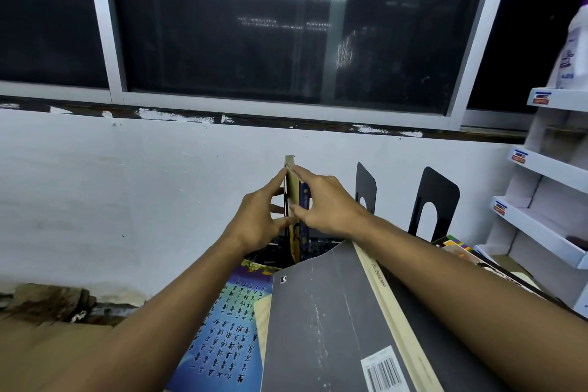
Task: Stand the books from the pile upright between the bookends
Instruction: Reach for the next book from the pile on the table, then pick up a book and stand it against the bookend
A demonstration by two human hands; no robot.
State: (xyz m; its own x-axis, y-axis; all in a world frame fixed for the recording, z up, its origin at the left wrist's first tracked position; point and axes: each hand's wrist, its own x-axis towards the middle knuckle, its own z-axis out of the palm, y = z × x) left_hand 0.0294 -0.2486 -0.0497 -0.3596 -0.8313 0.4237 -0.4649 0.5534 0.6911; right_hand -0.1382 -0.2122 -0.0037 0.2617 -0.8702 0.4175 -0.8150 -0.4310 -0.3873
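Left hand (pixel 262 219) and right hand (pixel 321 204) pressed against opposite faces of upright books (pixel 296 200), fingers flat, squeezing them together, near wall; black bookends (pixel 437 200) stand just right, apart from them; pile (pixel 324 328) lies flat in front, grey book on top, blue one under; white shelf rack (pixel 541 226) far right, bottle (pixel 572 51) on top tier

Two bare forearms, no sleeves; left hand (pixel 259 216) and right hand (pixel 324 204) ungloved, without rings or watch.
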